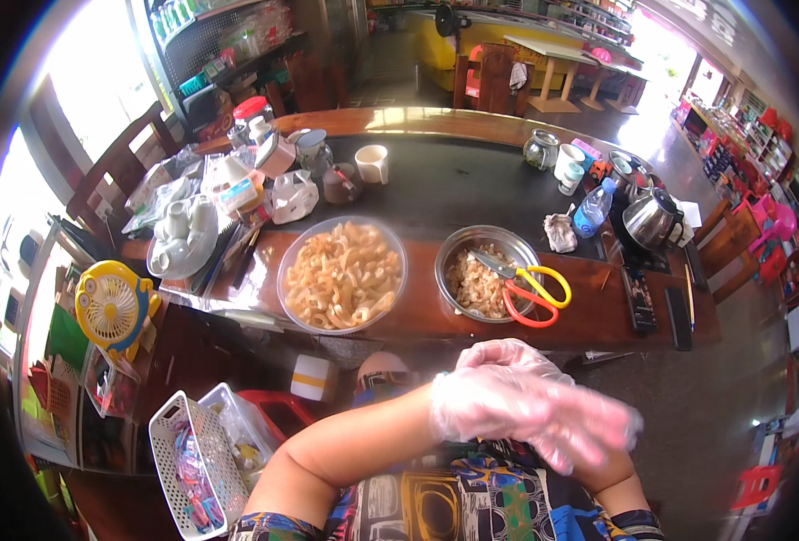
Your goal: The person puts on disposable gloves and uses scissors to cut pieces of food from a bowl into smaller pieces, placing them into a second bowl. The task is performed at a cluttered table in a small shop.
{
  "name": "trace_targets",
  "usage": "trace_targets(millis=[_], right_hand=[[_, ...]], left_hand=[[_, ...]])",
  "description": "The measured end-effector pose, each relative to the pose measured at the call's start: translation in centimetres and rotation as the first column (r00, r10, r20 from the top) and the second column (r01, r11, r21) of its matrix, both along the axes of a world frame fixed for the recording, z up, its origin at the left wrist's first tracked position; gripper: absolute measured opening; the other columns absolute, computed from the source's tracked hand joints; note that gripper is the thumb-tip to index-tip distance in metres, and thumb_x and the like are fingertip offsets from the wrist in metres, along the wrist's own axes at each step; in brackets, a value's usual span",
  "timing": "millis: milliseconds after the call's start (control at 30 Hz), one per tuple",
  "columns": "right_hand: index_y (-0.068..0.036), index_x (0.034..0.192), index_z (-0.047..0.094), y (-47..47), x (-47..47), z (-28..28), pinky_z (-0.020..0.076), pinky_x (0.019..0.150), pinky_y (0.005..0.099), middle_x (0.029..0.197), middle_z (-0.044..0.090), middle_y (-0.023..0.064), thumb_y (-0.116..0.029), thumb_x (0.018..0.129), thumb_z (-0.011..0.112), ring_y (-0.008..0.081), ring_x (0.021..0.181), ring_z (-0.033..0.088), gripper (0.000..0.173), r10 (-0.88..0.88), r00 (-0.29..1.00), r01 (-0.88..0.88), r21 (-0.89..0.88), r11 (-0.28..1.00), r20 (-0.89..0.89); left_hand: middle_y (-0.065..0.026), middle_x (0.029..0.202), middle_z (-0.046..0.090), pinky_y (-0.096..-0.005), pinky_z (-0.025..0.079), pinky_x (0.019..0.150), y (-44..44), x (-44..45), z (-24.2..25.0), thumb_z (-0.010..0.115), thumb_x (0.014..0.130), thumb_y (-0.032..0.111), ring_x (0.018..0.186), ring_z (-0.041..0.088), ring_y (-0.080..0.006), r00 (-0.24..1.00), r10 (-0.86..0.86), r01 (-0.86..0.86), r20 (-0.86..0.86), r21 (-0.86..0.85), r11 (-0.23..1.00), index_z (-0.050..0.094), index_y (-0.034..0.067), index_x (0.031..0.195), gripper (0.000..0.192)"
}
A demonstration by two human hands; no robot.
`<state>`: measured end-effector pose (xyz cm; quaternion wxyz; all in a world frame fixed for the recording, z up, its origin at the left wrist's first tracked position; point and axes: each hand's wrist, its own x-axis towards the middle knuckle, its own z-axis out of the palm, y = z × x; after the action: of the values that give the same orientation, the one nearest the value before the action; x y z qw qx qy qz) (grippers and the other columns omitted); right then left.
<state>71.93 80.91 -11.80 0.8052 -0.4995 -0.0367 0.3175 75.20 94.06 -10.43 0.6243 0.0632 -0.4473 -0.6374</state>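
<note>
Both of my hands wear thin clear plastic gloves and cross in front of my chest, below the table's near edge. My left hand (pixel 541 412) reaches across to the right with its fingers spread and blurred, holding nothing that I can see. My right hand (pixel 504 351) is mostly hidden behind it; only a gloved part shows above. Beyond them, a steel pot (pixel 445 284) holds small chopped brownish pieces (pixel 470 280). Scissors (pixel 531 289) with one yellow and one red handle rest across its rim. To its left, a clear plastic bowl (pixel 283 297) is full of larger pale-brown curled pieces (pixel 345 274).
At right on the wooden table (pixel 419 324) are a water bottle (pixel 594 206), a glass kettle (pixel 653 220), a crumpled tissue (pixel 560 232) and a dark phone-like slab (pixel 678 318). Cups (pixel 179 230) crowd the left. A yellow fan (pixel 112 304) and white basket (pixel 193 466) stand lower left.
</note>
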Motion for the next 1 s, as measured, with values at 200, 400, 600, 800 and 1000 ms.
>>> trace_targets(millis=[200, 400, 600, 800, 1000], right_hand=[[0.000, 0.107, 0.064, -0.7, -1.2, -0.9, 0.0528, 0.090, 0.0328, 0.104, 0.066, 0.0099, -0.016, 0.099, 0.068, 0.0188, 0.097, 0.065, 0.019, -0.028, 0.996, 0.047, 0.245, 0.968, -0.081], [-0.003, 0.106, 0.064, -1.6, -1.2, -0.3, 0.0480, 0.081, 0.0256, 0.099, 0.066, 0.0027, -0.025, 0.094, 0.073, 0.0093, 0.091, 0.060, 0.026, 0.229, 0.966, -0.217, 0.105, 0.970, -0.120], [-0.005, 0.094, 0.056, 0.4, -1.1, -0.1, 0.0484, 0.078, 0.0337, 0.093, 0.060, 0.0074, -0.016, 0.098, 0.068, 0.0170, 0.087, 0.057, 0.017, 0.052, 0.996, -0.027, 0.306, 0.952, -0.073], [-0.001, 0.097, 0.056, -0.8, -1.0, -1.3, 0.0486, 0.062, 0.0268, 0.085, 0.063, 0.0076, -0.017, 0.092, 0.075, 0.0148, 0.072, 0.061, 0.025, 0.144, 0.972, -0.059, 0.405, 0.913, -0.185], [-0.002, 0.104, 0.063, 3.1, 1.9, 4.2, 0.0495, 0.078, 0.0245, 0.095, 0.065, 0.0038, -0.006, 0.091, 0.070, 0.0094, 0.088, 0.061, 0.015, 0.177, 0.984, -0.174, -0.066, 0.982, 0.028]], left_hand=[[-0.0114, 0.155, 0.046, -0.0299, 0.036, 0.116, 0.2, -0.9, -0.3, 0.069, 0.099, 0.030, 0.141, 0.045, -0.0171, 0.936, -0.194, 0.159, 0.293, 0.138, 0.978, 0.031, -0.001, 0.159, 0.077], [-0.0158, 0.154, 0.047, -0.0377, 0.031, 0.120, 0.9, -1.6, -0.1, 0.073, 0.092, 0.052, 0.142, 0.044, -0.0242, 0.949, -0.142, 0.129, 0.282, 0.066, 0.989, 0.030, -0.004, 0.159, 0.097], [-0.0133, 0.156, 0.047, -0.0313, 0.033, 0.118, 0.2, -1.1, -0.6, 0.078, 0.092, 0.029, 0.143, 0.044, -0.0179, 0.957, -0.057, 0.113, 0.286, -0.183, 0.977, 0.031, -0.004, 0.158, 0.087], [-0.0169, 0.156, 0.047, -0.0327, 0.030, 0.118, 0.2, -1.1, -0.4, 0.075, 0.094, 0.039, 0.145, 0.042, -0.0205, 0.947, -0.107, 0.169, 0.303, -0.188, 0.968, 0.028, -0.005, 0.159, 0.091], [-0.0267, 0.169, 0.012, -0.0417, 0.023, 0.123, -0.8, -1.8, -2.1, 0.069, 0.091, 0.057, 0.154, 0.026, -0.0347, 0.978, -0.199, 0.209, 0.068, -0.184, 0.960, 0.026, -0.004, 0.158, 0.100]])
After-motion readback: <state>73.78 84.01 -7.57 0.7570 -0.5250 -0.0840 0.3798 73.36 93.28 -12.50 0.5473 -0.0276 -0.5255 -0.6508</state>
